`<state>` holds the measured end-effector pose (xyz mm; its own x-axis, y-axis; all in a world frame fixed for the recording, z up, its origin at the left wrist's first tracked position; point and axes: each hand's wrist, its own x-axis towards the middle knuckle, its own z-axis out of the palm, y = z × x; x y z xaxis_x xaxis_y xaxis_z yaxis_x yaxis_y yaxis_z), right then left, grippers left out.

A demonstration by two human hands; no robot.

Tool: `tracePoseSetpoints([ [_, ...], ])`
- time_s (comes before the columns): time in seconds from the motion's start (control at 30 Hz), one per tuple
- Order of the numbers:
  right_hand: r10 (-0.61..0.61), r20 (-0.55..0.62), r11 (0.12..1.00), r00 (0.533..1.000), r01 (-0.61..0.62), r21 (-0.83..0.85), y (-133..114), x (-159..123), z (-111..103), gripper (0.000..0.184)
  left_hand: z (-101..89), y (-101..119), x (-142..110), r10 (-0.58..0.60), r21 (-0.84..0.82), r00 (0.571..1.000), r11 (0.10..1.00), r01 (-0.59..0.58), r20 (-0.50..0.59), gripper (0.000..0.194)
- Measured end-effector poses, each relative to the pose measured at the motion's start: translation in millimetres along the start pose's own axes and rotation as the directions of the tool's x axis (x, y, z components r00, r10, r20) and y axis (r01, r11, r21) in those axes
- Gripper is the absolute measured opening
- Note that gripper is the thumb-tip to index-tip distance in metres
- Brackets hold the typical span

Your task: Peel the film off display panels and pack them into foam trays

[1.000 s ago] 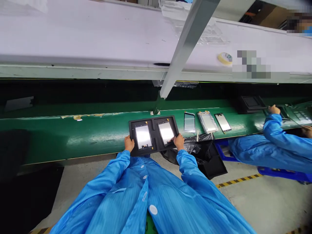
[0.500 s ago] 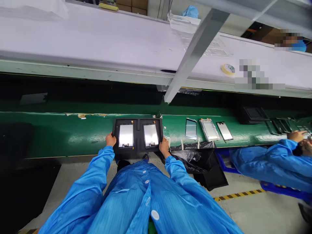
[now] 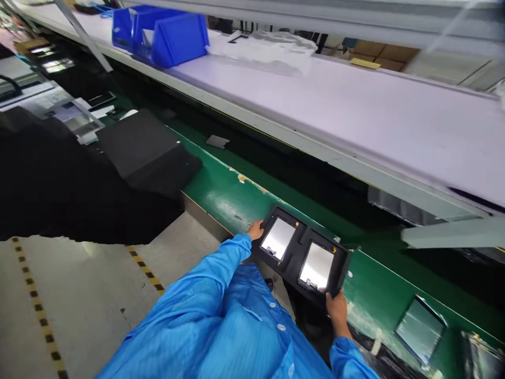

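A black tray (image 3: 296, 250) with two pockets rests on the near edge of the green conveyor belt (image 3: 221, 196). Each pocket holds a shiny rectangular panel (image 3: 278, 238), the second panel (image 3: 316, 266) lying to the right. My left hand (image 3: 255, 230) grips the tray's left end. The tray's right near corner is held by my right hand (image 3: 338, 310). Both arms wear blue sleeves.
A loose panel (image 3: 418, 330) lies on the belt at the lower right. A stack of black trays (image 3: 148, 151) sits on the belt to the left. Above runs a white shelf (image 3: 355, 113) with blue bins (image 3: 161, 32). Yellow-black floor tape (image 3: 37, 310) crosses the grey floor.
My head has turned left, so the belt now runs diagonally. The tray has slid left along the belt in both hands; the co-worker at right is out of view.
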<state>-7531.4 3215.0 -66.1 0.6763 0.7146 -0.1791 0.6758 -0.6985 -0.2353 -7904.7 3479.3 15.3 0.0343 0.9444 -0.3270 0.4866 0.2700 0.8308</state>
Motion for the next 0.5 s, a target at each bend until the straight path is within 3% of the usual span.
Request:
tracePoseSetpoints([
  [0.07, 0.094, -0.015, 0.996, 0.995, -0.094, 0.01, -14.3, -17.5, -14.5, 0.068, -22.9, -15.2, -1.6, -0.005, -0.05, 0.999, 0.999, 0.007, 0.053, 0.023],
  [0.13, 0.187, -0.11, 0.982, 0.976, -0.188, 0.003, -39.7, -47.9, -33.5, 0.065, -57.5, -40.2, -7.5, -0.015, -0.081, 0.995, 0.996, 0.023, 0.096, 0.023],
  [0.17, 0.242, -0.164, 0.969, 0.956, -0.246, -0.006, -56.1, -62.6, -41.1, 0.063, -80.1, -55.8, -8.5, -0.024, -0.091, 0.994, 0.995, 0.033, 0.104, 0.025],
  [0.23, 0.227, -0.215, 0.97, 0.95, -0.24, -0.037, -93.4, -85.1, -46.9, 0.06, -134.8, -90.9, -4.0, -0.051, -0.1, 0.996, 0.993, 0.059, 0.079, 0.028],
  [0.3, 0.142, -0.253, 0.987, 0.957, -0.157, -0.038, -134.3, -99.1, -39.1, 0.057, -196.3, -127.2, 4.6, -0.092, -0.104, 0.996, 0.99, 0.09, -0.007, 0.03],
  [0.4, -0.06, -0.268, 0.997, 0.961, 0.071, 0.032, -203.8, -107.6, -8.7, 0.054, -279.5, -171.8, 12.4, -0.14, -0.134, 0.976, 0.984, 0.119, -0.167, 0.027],
  [0.5, -0.251, -0.22, 0.949, 0.943, 0.284, 0.134, -291.2, -98.5, 26.2, 0.052, -328.9, -191.6, 22.8, -0.161, -0.188, 0.953, 0.976, 0.114, -0.258, 0.022],
])
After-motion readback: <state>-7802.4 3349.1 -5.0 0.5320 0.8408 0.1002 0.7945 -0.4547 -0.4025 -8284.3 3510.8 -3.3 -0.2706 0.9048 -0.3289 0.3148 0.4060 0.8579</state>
